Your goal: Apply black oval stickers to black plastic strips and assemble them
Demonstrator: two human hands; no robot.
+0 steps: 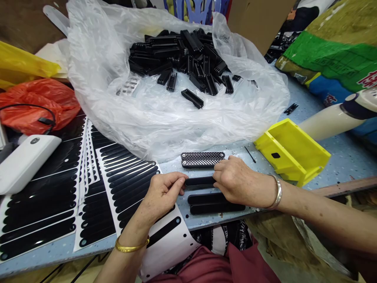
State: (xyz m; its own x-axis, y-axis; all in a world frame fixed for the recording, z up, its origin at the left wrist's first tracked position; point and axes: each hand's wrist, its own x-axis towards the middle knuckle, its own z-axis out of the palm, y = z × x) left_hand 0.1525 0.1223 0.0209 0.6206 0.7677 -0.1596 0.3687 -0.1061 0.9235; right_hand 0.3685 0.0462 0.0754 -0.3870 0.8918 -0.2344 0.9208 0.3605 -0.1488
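Note:
My left hand (163, 192) pinches the left end of a long black round-ended bar (199, 181) between thumb and fingers. Curled over the bar's right end is my right hand (237, 181), which hides that end. Just beyond the bar lies a pair of black pieces with a grid-textured top (202, 159), side by side. On the near side, two smooth black bars (216, 203) lie parallel on the blue speckled table (197, 224). White sheets of black round-ended stickers (132, 179) spread left of my hands, and one sheet (169, 247) hangs over the table edge.
A clear plastic bag (165, 129) holds a heap of black plastic parts (182, 55) at the back. To the right stand a yellow plastic holder (294, 151) and a pale bottle-like object (326, 122). A white device (28, 163) and red bag (41, 104) sit left.

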